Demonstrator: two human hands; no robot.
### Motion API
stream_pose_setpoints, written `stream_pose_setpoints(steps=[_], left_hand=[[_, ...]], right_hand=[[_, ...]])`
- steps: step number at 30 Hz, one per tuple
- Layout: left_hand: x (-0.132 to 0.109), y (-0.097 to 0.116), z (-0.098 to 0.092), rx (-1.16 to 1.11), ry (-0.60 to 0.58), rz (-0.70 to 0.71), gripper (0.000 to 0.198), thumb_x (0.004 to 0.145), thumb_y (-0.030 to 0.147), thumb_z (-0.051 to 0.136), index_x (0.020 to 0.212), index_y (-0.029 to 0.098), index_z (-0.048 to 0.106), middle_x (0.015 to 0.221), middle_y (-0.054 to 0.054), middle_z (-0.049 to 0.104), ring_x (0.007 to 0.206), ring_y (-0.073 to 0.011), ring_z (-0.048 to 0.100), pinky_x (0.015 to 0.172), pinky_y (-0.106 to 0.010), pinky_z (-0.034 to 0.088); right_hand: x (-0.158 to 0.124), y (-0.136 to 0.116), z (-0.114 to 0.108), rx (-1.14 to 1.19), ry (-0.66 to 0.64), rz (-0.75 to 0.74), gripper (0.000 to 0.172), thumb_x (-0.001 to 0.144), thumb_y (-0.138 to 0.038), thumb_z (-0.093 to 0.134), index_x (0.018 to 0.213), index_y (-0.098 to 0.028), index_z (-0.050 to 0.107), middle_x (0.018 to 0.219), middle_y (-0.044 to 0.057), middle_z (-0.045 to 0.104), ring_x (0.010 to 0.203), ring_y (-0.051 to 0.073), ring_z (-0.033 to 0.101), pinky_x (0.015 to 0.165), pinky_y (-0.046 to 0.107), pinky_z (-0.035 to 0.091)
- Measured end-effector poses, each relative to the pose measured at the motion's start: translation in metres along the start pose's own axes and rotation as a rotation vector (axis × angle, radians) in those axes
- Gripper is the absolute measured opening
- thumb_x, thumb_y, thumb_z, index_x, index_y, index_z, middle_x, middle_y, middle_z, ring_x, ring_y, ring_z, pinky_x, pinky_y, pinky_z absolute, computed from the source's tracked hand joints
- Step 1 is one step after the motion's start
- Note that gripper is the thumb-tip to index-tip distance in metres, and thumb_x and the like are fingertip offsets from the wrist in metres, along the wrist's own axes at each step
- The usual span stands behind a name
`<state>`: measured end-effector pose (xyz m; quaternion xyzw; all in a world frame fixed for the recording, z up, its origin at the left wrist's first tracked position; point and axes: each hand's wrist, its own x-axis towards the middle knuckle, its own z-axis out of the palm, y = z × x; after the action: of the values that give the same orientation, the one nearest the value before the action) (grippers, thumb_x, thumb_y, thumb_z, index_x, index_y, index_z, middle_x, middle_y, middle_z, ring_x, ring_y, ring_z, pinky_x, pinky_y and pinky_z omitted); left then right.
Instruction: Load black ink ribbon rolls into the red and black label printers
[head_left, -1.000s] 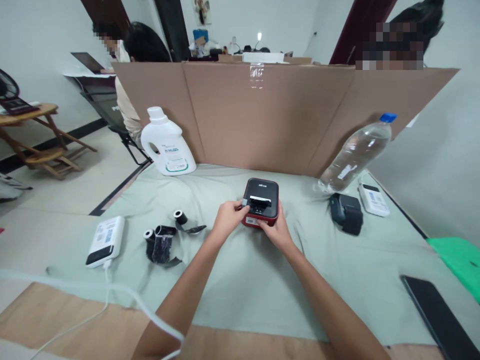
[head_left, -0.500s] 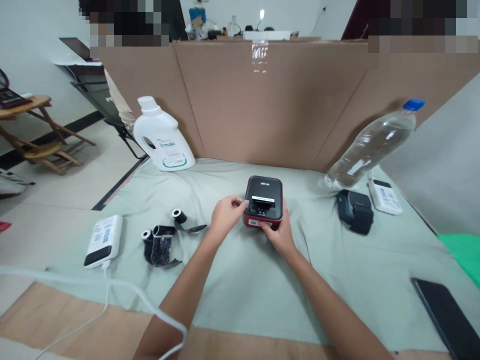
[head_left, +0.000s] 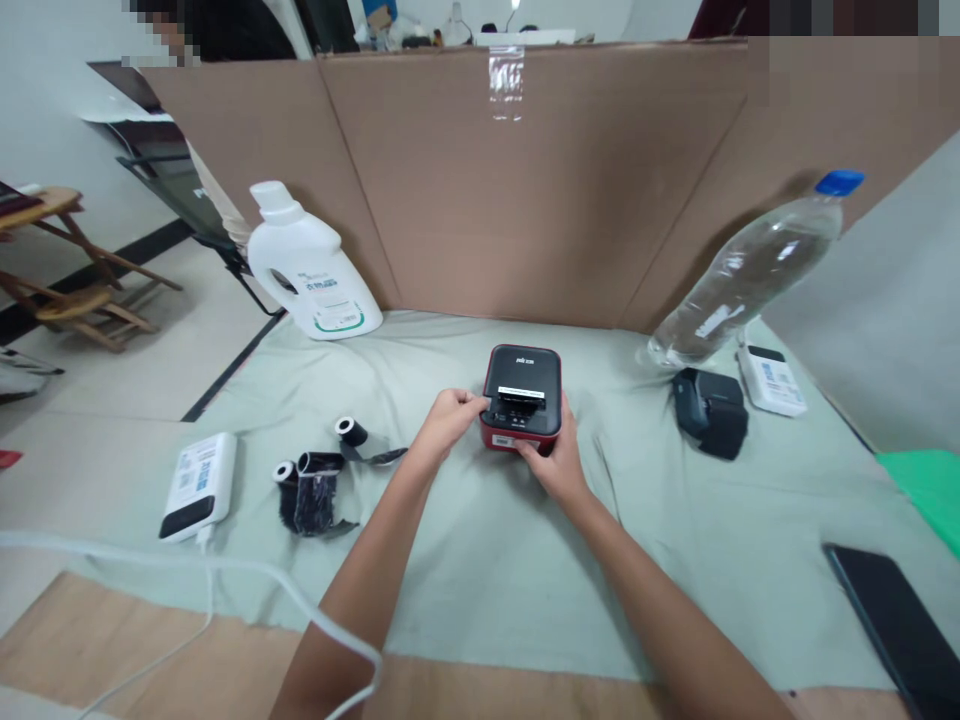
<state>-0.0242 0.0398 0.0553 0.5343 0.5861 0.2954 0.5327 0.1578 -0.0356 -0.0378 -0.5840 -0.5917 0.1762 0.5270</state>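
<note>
A small label printer (head_left: 525, 372), black on top with red sides, stands on the cloth in front of me. A white strip shows at the slot in its top. My right hand (head_left: 558, 458) grips its front right corner, thumb on the front face and fingers along the right side. At the left edge of the printer my left hand (head_left: 450, 422) is closed in a pinch, fingertips touching or almost touching the casing. Whatever is between those fingertips is too small to make out. Black ribbon rolls (head_left: 319, 490) lie to the left of my left forearm.
On the left are a white jug (head_left: 319, 270) and a white power bank (head_left: 199, 485) with a cable (head_left: 247, 565). To the right are a leaning water bottle (head_left: 750, 270), a black device (head_left: 711, 412), another white power bank (head_left: 772, 380) and a phone (head_left: 892, 610). Cardboard (head_left: 517, 190) stands behind.
The view has shifted slightly, so most things sit a little further left and higher in the picture. Both hands keep their places at the label printer.
</note>
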Motion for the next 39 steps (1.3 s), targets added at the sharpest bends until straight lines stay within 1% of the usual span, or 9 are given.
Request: stream_pose_setpoints(steps=[10,15,20,26,30,33,35,37,39], left_hand=[[-0.003,0.003,-0.001,0.127,0.005,0.007,0.031,0.077,0.036,0.064,0.058,0.019,0.047,0.052,0.006,0.036,0.050,-0.0083,0.028,0.053,-0.025,0.022],[-0.004,0.013,-0.004,0.216,-0.002,-0.062,0.038,0.079,0.032,0.068,0.058,0.020,0.038,0.051,0.007,0.031,0.049,-0.0075,0.023,0.051,-0.026,0.018],[-0.001,0.027,-0.009,0.371,-0.071,-0.128,0.042,0.083,0.032,0.067,0.059,0.022,0.034,0.050,0.008,0.027,0.046,-0.0070,0.019,0.051,-0.027,0.014],[0.004,0.020,-0.012,0.371,-0.112,-0.110,0.042,0.084,0.037,0.067,0.060,0.022,0.035,0.049,0.008,0.029,0.045,-0.0070,0.020,0.049,-0.027,0.013],[0.003,0.015,-0.017,0.381,-0.089,-0.015,0.037,0.082,0.039,0.069,0.061,0.020,0.044,0.052,0.006,0.036,0.048,-0.0086,0.030,0.050,-0.025,0.023],[0.010,0.024,-0.018,0.487,0.034,0.120,0.019,0.081,0.031,0.068,0.071,0.018,0.060,0.062,0.001,0.056,0.058,-0.0125,0.049,0.057,-0.025,0.036],[0.019,0.036,-0.012,0.597,0.098,0.266,0.010,0.081,0.027,0.066,0.082,0.017,0.068,0.076,-0.003,0.069,0.069,-0.0156,0.060,0.065,-0.026,0.042],[0.031,0.050,-0.001,0.758,0.048,0.420,0.013,0.082,0.023,0.065,0.090,0.019,0.073,0.090,-0.004,0.076,0.083,-0.0182,0.067,0.072,-0.026,0.046],[0.044,0.063,0.014,0.948,-0.103,0.517,0.020,0.081,0.020,0.065,0.097,0.022,0.077,0.101,-0.004,0.078,0.092,-0.0197,0.069,0.077,-0.026,0.047]], right_hand=[[-0.003,0.010,0.006,-0.018,0.039,-0.006,0.104,0.080,-0.061,0.074,0.161,-0.021,0.022,0.152,0.019,0.046,0.139,0.039,0.044,0.113,0.061,0.039],[-0.002,0.008,0.006,-0.005,0.048,-0.014,0.099,0.080,-0.062,0.073,0.158,-0.021,0.028,0.147,0.019,0.051,0.135,0.039,0.048,0.111,0.061,0.040],[-0.001,0.005,0.005,0.000,0.048,-0.018,0.096,0.080,-0.058,0.074,0.157,-0.021,0.031,0.144,0.018,0.054,0.132,0.038,0.050,0.109,0.060,0.041],[0.003,0.001,0.003,0.040,0.040,-0.046,0.085,0.078,-0.049,0.077,0.150,-0.022,0.040,0.136,0.015,0.060,0.126,0.037,0.054,0.108,0.059,0.042],[0.005,-0.003,0.001,0.062,0.044,-0.061,0.081,0.078,-0.048,0.076,0.146,-0.022,0.043,0.135,0.015,0.061,0.124,0.038,0.055,0.106,0.059,0.043],[0.004,-0.004,0.000,0.073,0.035,-0.073,0.078,0.079,-0.049,0.075,0.145,-0.023,0.043,0.134,0.014,0.062,0.124,0.037,0.056,0.105,0.057,0.044],[0.003,-0.003,0.000,0.076,0.030,-0.089,0.077,0.081,-0.051,0.074,0.146,-0.024,0.043,0.135,0.013,0.061,0.124,0.036,0.055,0.106,0.056,0.044],[0.003,0.000,0.001,0.063,0.031,-0.096,0.080,0.081,-0.053,0.074,0.148,-0.024,0.041,0.137,0.014,0.058,0.127,0.037,0.053,0.108,0.056,0.042],[0.003,0.004,0.002,0.036,0.039,-0.086,0.084,0.080,-0.055,0.074,0.149,-0.023,0.039,0.139,0.015,0.056,0.131,0.038,0.050,0.110,0.058,0.040]])
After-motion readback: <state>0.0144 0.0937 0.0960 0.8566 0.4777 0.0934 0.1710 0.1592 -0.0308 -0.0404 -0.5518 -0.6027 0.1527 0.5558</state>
